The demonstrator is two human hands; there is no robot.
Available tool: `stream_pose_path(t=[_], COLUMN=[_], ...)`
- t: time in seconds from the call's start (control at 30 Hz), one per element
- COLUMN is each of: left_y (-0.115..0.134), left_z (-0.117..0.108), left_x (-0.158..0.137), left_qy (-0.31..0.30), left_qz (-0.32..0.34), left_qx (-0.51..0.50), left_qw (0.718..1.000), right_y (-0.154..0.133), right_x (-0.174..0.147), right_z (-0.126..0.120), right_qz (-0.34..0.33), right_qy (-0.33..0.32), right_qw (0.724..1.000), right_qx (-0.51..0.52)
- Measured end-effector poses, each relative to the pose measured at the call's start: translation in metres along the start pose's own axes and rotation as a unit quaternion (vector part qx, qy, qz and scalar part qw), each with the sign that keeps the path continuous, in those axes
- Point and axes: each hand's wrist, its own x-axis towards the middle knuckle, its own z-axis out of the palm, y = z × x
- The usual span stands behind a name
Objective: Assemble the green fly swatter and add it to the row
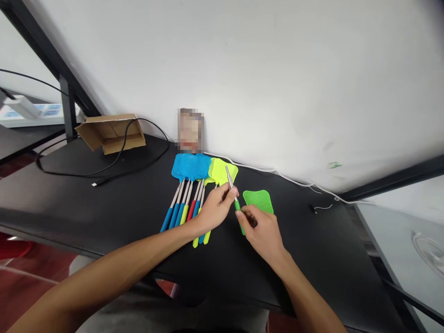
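Observation:
Between my two hands is a fly swatter handle (237, 204) with a green grip and a silver metal shaft, tilted up to the left. My left hand (219, 203) pinches the metal shaft. The fingers of my right hand (260, 231) close round the green grip. Just beyond my right hand lies a loose green mesh swatter head (258, 200), apart from the shaft. To the left, several fly swatters lie side by side, with blue heads (190, 166) and yellow heads (222, 170); their grips are blue, yellow and red. My left hand and forearm cover part of them.
An open cardboard box (118, 134) stands at the back left of the black table (138, 194), with a black cable (83, 175) looping past it. A blurred-out item (190, 130) leans against the wall. A white cable (277, 173) runs along the table's back edge.

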Motion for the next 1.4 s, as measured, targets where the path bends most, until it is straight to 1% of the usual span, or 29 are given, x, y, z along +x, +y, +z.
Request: stream_pose_path(t=[0.07,0.13,0.17,0.27,0.33,0.43,0.57,0.73,0.83,0.9,1.03,1.13,1.23,1.3,1.33,1.4], left_y=[0.0,-0.002,-0.003,-0.004,-0.002,0.005,0.012,0.014,0.012,0.009,0.007,0.007,0.008,0.009,0.009,0.009], left_z=[-0.002,-0.003,-0.003,-0.002,-0.001,0.0,0.001,0.003,0.004,0.005,0.005,0.005,0.005,0.006,0.006,0.006], left_x=[0.003,0.006,0.007,0.006,0.003,-0.002,-0.004,-0.005,-0.006,-0.007,-0.007,-0.007,-0.008,-0.009,-0.009,-0.01], left_qy=[0.004,-0.012,-0.028,-0.069,-0.087,-0.104,-0.125,-0.155,-0.179,-0.182,-0.176,-0.179,-0.185,-0.194,-0.2,-0.209], left_qz=[-0.002,-0.014,-0.027,-0.067,-0.073,-0.068,-0.084,-0.102,-0.102,-0.104,-0.106,-0.109,-0.112,-0.113,-0.111,-0.108], left_qx=[-0.034,-0.093,-0.123,-0.173,-0.156,-0.106,-0.093,-0.076,-0.076,-0.075,-0.07,-0.068,-0.07,-0.068,-0.066,-0.065], left_qw=[0.999,0.996,0.992,0.98,0.981,0.986,0.984,0.98,0.976,0.975,0.976,0.975,0.974,0.972,0.971,0.97], right_y=[0.01,0.026,0.034,0.052,0.056,0.053,0.051,0.054,0.051,0.049,0.047,0.054,0.067,0.076,0.079,0.082], right_x=[0.007,0.013,0.016,0.02,0.022,0.024,0.026,0.025,0.024,0.024,0.023,0.024,0.027,0.029,0.029,0.029], right_z=[-0.009,-0.016,-0.019,-0.02,-0.018,-0.015,-0.015,-0.015,-0.014,-0.013,-0.012,-0.016,-0.024,-0.032,-0.036,-0.04], right_qz=[0.05,0.101,0.12,0.166,0.186,0.206,0.223,0.21,0.204,0.2,0.194,0.192,0.18,0.181,0.183,0.183], right_qy=[0.022,0.065,0.072,0.027,-0.004,-0.041,-0.082,-0.07,-0.053,-0.044,-0.06,-0.08,-0.08,-0.051,-0.03,-0.007], right_qw=[0.998,0.99,0.983,0.954,0.941,0.94,0.948,0.959,0.958,0.954,0.95,0.959,0.976,0.982,0.979,0.959], right_qx=[0.008,-0.067,-0.122,-0.25,-0.281,-0.267,-0.211,-0.176,-0.195,-0.22,-0.237,-0.192,-0.096,0.015,0.085,0.215])
